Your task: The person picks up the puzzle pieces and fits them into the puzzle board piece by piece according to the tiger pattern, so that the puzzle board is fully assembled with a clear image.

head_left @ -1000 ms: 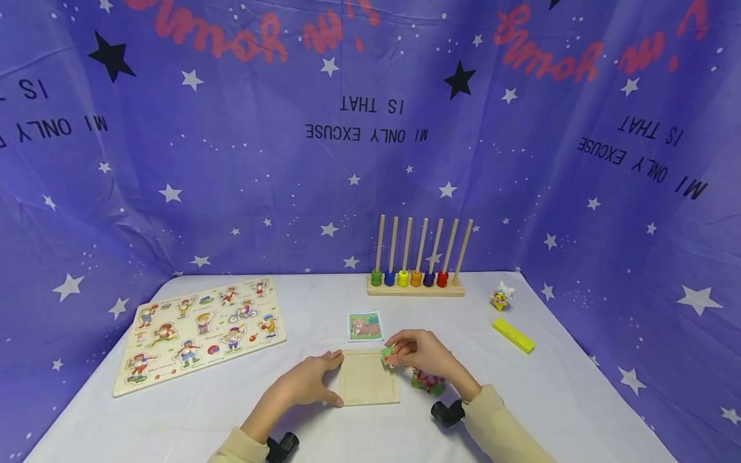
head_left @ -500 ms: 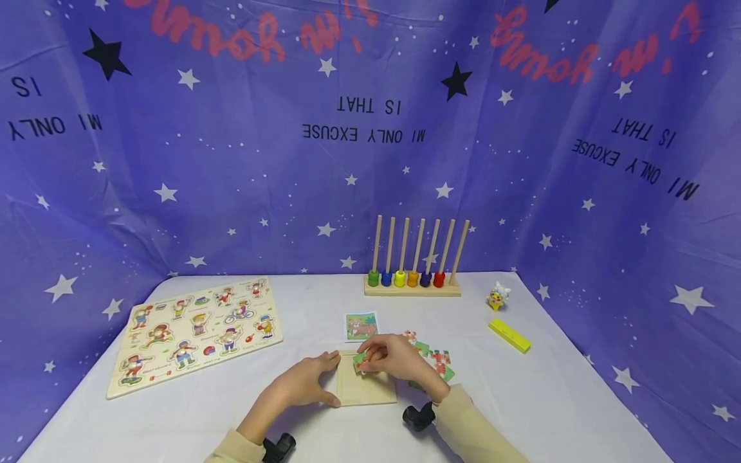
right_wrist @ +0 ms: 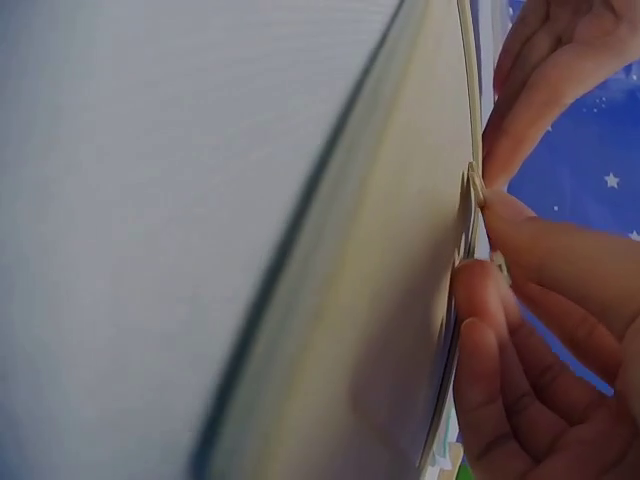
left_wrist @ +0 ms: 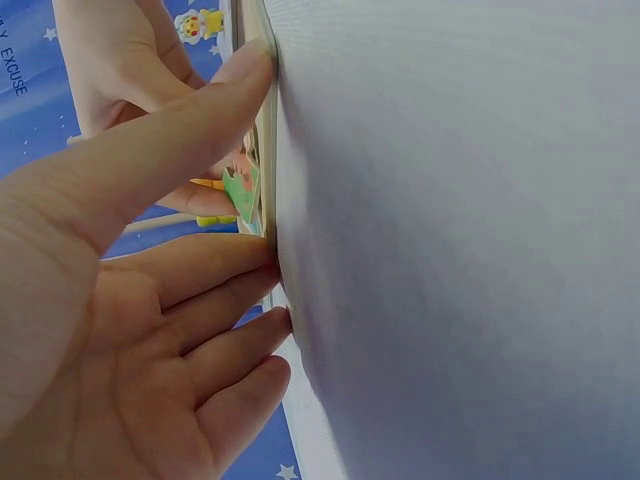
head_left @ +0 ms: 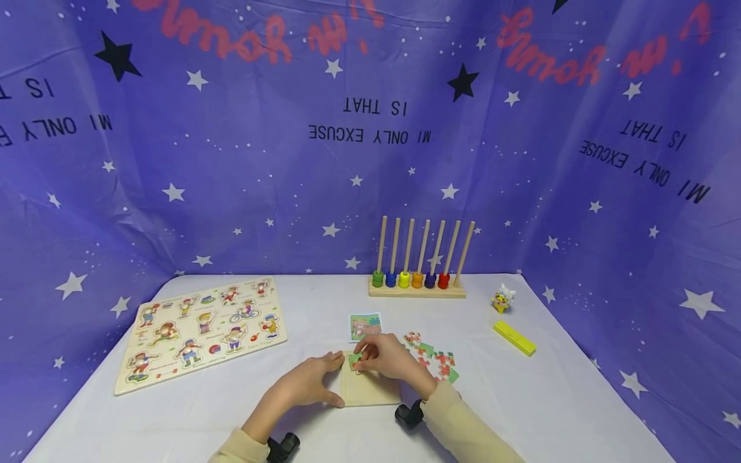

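Note:
A shallow wooden puzzle tray [head_left: 370, 391] lies flat on the white table in the head view. My left hand [head_left: 305, 386] rests at its left edge, thumb by the near corner and fingers by the far one. These fingers are fairly straight in the left wrist view. My right hand [head_left: 393, 361] pinches a green and red jigsaw piece [head_left: 354, 363] at the tray's far left corner; the piece [left_wrist: 242, 190] also shows in the left wrist view. Whether it lies flat in the tray I cannot tell. Several loose jigsaw pieces [head_left: 444, 361] lie right of the tray, partly behind the right wrist.
Just beyond the tray lies a picture card [head_left: 365, 324] with a bear-like animal. A peg puzzle board [head_left: 202, 331] is at the left. Farther back stand a bead rack [head_left: 417, 290], a small toy figure [head_left: 502, 299] and a yellow block [head_left: 514, 338].
My right hand has carried the jigsaw piece left, from the tray's right side to its far left corner. The loose pieces have come into view. My left hand stays at the tray's edge.

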